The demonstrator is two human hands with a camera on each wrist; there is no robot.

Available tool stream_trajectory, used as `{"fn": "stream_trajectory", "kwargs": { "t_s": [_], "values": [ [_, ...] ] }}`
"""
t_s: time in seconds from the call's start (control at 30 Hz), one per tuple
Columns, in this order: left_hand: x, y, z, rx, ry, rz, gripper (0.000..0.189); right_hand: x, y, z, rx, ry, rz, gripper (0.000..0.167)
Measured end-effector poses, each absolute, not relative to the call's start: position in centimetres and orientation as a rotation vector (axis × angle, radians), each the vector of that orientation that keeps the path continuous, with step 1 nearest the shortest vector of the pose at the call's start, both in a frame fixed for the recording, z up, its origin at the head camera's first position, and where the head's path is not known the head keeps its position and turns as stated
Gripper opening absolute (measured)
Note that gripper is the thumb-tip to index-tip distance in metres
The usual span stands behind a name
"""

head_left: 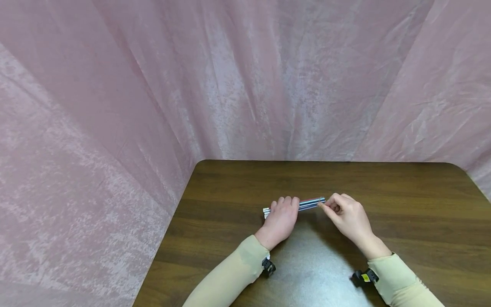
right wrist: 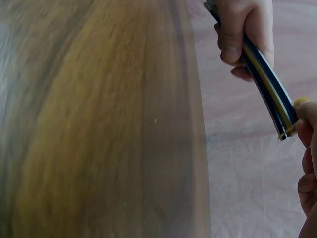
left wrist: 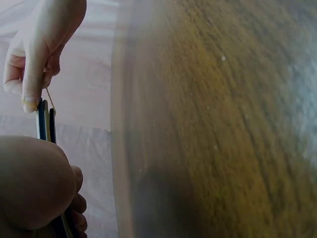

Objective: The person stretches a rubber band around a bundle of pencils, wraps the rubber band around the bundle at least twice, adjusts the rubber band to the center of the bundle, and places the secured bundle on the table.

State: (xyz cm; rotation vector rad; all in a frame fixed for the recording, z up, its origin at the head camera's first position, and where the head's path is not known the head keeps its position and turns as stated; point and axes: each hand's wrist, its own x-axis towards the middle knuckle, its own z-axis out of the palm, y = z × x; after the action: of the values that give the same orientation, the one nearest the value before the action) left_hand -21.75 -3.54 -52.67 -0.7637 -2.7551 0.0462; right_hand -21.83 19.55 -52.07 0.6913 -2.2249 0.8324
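Note:
My left hand (head_left: 281,219) grips a bundle of slim pencil-like sticks (head_left: 310,204) around its middle, above the table. The sticks look silvery, blue and red in the head view, dark with yellow in the right wrist view; their exact kind is unclear. Silvery ends stick out left of that hand. At the bundle's right end, my right hand (head_left: 349,215) pinches a thin rubber band (left wrist: 51,98) between thumb and index finger. In the left wrist view the band stretches from the fingers to the stick ends. A yellowish loop (right wrist: 287,134) crosses those ends in the right wrist view.
A brown wooden table (head_left: 238,181) with rounded far corners lies under both hands. Pink cloth (head_left: 245,81) hangs behind it and along the left side. Small dark cameras are strapped at the left wrist (head_left: 268,266) and right wrist (head_left: 365,277).

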Motion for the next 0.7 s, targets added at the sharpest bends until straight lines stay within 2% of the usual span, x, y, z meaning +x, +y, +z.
{"fn": "stream_trajectory", "kwargs": {
  "t_s": [0.33,0.5,0.7],
  "values": [
    [-21.92,-3.85,-52.38,-0.728,-2.816,-0.106,0.007,-21.85,19.98,-52.31,0.800,-2.216,0.822,0.034],
    [-22.28,-3.80,-52.29,-0.733,-2.906,-0.271,0.017,-21.80,19.75,-52.50,0.813,-2.284,0.801,0.032],
    [-22.24,-3.57,-51.92,-0.793,-2.984,-0.518,0.017,-21.65,19.59,-52.56,0.720,-2.418,0.767,0.014]
  ]
}}
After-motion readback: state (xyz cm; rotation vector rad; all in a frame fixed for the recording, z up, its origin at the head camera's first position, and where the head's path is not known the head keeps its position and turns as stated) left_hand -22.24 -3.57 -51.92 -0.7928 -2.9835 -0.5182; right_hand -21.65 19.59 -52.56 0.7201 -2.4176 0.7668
